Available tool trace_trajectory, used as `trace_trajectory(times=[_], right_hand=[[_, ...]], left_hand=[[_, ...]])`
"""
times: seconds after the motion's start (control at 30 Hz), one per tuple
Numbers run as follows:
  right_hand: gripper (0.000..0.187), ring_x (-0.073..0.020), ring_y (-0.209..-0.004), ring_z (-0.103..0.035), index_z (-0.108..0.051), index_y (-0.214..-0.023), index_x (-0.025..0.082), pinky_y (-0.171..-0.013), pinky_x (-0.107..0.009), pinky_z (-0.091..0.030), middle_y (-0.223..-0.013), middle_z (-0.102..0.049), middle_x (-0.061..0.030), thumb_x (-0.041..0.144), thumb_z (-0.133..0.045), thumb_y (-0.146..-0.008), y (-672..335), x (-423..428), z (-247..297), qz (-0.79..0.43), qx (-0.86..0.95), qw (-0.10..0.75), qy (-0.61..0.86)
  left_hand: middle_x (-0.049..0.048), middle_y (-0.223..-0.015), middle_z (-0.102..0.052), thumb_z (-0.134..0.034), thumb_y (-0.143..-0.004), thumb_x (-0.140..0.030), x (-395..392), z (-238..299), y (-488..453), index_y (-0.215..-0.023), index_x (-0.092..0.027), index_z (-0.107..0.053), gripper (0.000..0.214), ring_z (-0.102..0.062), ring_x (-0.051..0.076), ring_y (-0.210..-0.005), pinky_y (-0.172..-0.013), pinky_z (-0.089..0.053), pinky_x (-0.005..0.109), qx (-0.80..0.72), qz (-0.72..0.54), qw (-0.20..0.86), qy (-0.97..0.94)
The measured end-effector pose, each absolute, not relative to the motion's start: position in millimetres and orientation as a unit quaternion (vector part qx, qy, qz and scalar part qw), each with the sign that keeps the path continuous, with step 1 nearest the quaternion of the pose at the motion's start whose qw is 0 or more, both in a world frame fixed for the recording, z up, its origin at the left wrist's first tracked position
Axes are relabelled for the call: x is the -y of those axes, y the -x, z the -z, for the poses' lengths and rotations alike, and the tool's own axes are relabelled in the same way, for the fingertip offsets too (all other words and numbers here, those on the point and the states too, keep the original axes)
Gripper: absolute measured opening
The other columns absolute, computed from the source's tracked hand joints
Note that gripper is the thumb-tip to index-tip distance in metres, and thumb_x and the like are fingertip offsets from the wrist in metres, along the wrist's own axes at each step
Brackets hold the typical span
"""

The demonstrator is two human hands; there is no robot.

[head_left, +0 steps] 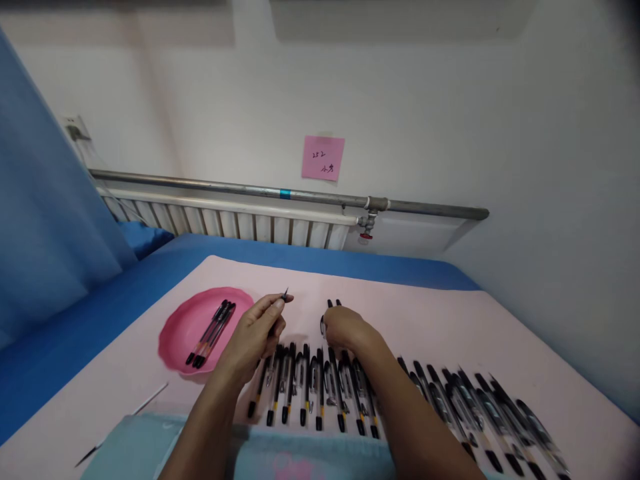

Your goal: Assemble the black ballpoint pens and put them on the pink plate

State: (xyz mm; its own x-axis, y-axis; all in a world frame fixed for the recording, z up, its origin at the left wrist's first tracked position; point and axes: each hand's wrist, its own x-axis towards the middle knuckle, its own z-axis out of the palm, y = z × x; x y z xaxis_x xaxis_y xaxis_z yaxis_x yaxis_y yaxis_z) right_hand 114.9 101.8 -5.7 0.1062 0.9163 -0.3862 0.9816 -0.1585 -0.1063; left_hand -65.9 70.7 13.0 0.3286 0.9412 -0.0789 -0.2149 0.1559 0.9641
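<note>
My left hand (261,328) is raised between the pink dish and the row of pens, its fingers pinched on a thin dark pen part (285,294) whose pointed tip sticks up. The rest of that part is hidden in the fingers. My right hand (345,329) reaches down over the far ends of the row of black gel pens (304,387), back of the hand toward me. Its fingers are hidden, so I cannot make out what they hold. Dark ends of two pens (334,303) show just beyond it, and a clipped cap (323,325) beside it.
A pink scalloped dish (173,333) on the left holds several pens (213,333). More pens and loose caps (480,407) lie right of my right forearm. A thin white stick with a dark tip (150,398) lies front left. Behind the pink mat (390,293) runs a radiator (240,223).
</note>
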Motion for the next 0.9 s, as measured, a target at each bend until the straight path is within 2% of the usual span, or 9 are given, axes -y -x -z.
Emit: trace_trajectory(times=[0.17,0.4,0.5,0.53,0.6,0.7,0.73,0.8,0.9], right_hand=[[0.018,-0.0235,-0.070,-0.065,-0.069,-0.071,0.013,-0.062,-0.030,-0.047,-0.064,-0.068,-0.0127,0.011,-0.068,-0.054,-112.0,-103.5,11.8,0.168,-0.648,0.081,-0.738],[0.012,-0.0257,-0.070,-0.063,-0.066,-0.059,0.010,-0.060,-0.030,-0.045,-0.065,-0.067,-0.0159,0.005,-0.066,-0.048,-105.8,-96.0,3.6,0.155,-0.673,0.048,-0.722],[0.009,-0.0229,-0.075,-0.062,-0.066,-0.067,0.012,-0.063,-0.029,-0.043,-0.075,-0.068,-0.0137,0.014,-0.059,-0.060,-105.3,-91.8,-11.0,0.130,-0.698,-0.014,-0.704],[0.013,-0.0206,-0.077,-0.061,-0.066,-0.072,0.014,-0.065,-0.028,-0.042,-0.080,-0.067,-0.0113,0.018,-0.054,-0.066,-105.2,-91.2,-16.3,0.120,-0.707,-0.049,-0.696],[0.017,-0.0155,-0.074,-0.058,-0.062,-0.078,0.017,-0.063,-0.024,-0.041,-0.080,-0.066,-0.0057,0.023,-0.047,-0.072,-103.8,-91.2,-25.2,0.152,-0.705,-0.178,-0.669],[0.011,-0.0094,-0.051,-0.047,-0.056,-0.070,0.017,-0.046,-0.020,-0.034,-0.058,-0.055,0.0017,0.026,-0.049,-0.070,-97.7,-92.1,-31.7,0.349,-0.604,-0.443,-0.563],[0.010,-0.0081,-0.046,-0.043,-0.055,-0.069,0.017,-0.041,-0.019,-0.030,-0.054,-0.050,0.0035,0.027,-0.051,-0.068,-94.7,-92.1,-32.1,0.419,-0.553,-0.506,-0.512],[0.009,-0.0064,-0.042,-0.038,-0.053,-0.067,0.017,-0.037,-0.018,-0.024,-0.051,-0.046,0.0050,0.026,-0.054,-0.066,-88.3,-91.2,-31.7,0.509,-0.483,-0.563,-0.436],[0.008,-0.0054,-0.041,-0.037,-0.055,-0.066,0.016,-0.035,-0.017,-0.023,-0.050,-0.047,0.0046,0.023,-0.058,-0.063,-81.0,-88.8,-30.4,0.546,-0.450,-0.585,-0.397]], left_hand=[[-0.0077,-0.053,-0.038,-0.050,-0.076,-0.044,-70.7,-13.9,66.0,-0.108,-0.021,-0.052,0.039,-0.020,0.001,-0.033,-0.033,-0.011,0.015,-0.385,-0.437,0.656,-0.480],[-0.0079,-0.052,-0.037,-0.049,-0.078,-0.043,-70.3,-14.9,66.5,-0.107,-0.020,-0.052,0.038,-0.021,0.001,-0.033,-0.033,-0.012,0.016,-0.387,-0.435,0.651,-0.487],[-0.0080,-0.052,-0.037,-0.049,-0.078,-0.042,-69.1,-15.9,66.6,-0.107,-0.019,-0.052,0.037,-0.020,0.001,-0.033,-0.033,-0.011,0.016,-0.390,-0.417,0.657,-0.493],[-0.0080,-0.052,-0.038,-0.049,-0.078,-0.042,-68.6,-16.3,66.4,-0.107,-0.019,-0.052,0.037,-0.020,0.001,-0.032,-0.033,-0.010,0.016,-0.389,-0.409,0.660,-0.495],[-0.0082,-0.051,-0.037,-0.049,-0.078,-0.041,-67.6,-16.8,65.5,-0.108,-0.020,-0.052,0.037,-0.019,0.001,-0.032,-0.033,-0.009,0.016,-0.385,-0.396,0.667,-0.500],[-0.0086,-0.050,-0.036,-0.049,-0.078,-0.041,-66.8,-16.1,64.1,-0.109,-0.020,-0.051,0.037,-0.019,0.001,-0.032,-0.033,-0.009,0.017,-0.377,-0.390,0.670,-0.507],[-0.0085,-0.050,-0.036,-0.049,-0.078,-0.042,-66.8,-15.4,63.7,-0.109,-0.020,-0.051,0.038,-0.019,0.001,-0.032,-0.033,-0.009,0.017,-0.376,-0.389,0.669,-0.509],[-0.0081,-0.051,-0.037,-0.048,-0.079,-0.042,-67.2,-13.9,63.3,-0.109,-0.020,-0.051,0.037,-0.020,0.001,-0.032,-0.033,-0.009,0.017,-0.373,-0.391,0.669,-0.511],[-0.0078,-0.052,-0.037,-0.048,-0.079,-0.042,-68.1,-12.6,63.1,-0.108,-0.021,-0.052,0.036,-0.020,0.002,-0.033,-0.033,-0.010,0.017,-0.372,-0.395,0.667,-0.510]])
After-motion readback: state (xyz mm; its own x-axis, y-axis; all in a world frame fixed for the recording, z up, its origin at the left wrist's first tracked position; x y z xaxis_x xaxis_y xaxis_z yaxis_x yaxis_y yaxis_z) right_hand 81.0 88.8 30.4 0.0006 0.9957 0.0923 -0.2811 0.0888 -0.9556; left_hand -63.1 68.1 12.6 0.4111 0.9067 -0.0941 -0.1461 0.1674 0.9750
